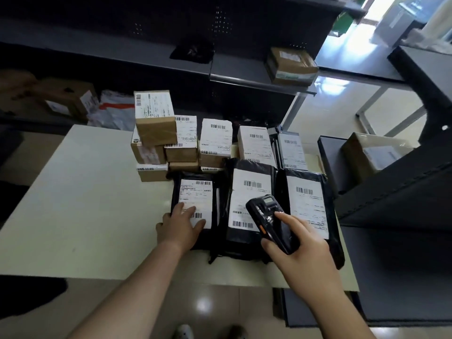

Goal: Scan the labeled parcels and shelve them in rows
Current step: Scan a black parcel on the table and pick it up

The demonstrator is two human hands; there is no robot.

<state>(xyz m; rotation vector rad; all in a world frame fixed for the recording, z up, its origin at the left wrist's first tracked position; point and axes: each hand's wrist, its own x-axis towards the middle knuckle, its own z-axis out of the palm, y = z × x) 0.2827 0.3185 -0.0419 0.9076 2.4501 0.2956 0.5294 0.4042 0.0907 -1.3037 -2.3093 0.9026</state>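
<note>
Left hand point(179, 225) flat, fingers spread, pressing on label of left black mailer point(193, 189): likely steadying it, smoothing barcode for clean read
Right hand point(300, 243) wrapped round handheld scanner point(269, 221), forefinger laid along top, nose tilted down over middle mailer point(249, 192)
Mailers lie label-up side by side at near edge of table point(85, 192), within reach
Boxed parcels point(156, 128) stacked behind, labels up too
Dark shelf point(244, 79) beyond holds one carton; table parcels look still unshelved

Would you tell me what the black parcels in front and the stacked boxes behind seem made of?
The black parcels look like thin plastic film: glossy and wrinkled. The stacked boxes look like brown cardboard: matte, square-edged, with shiny tape bands.
</note>
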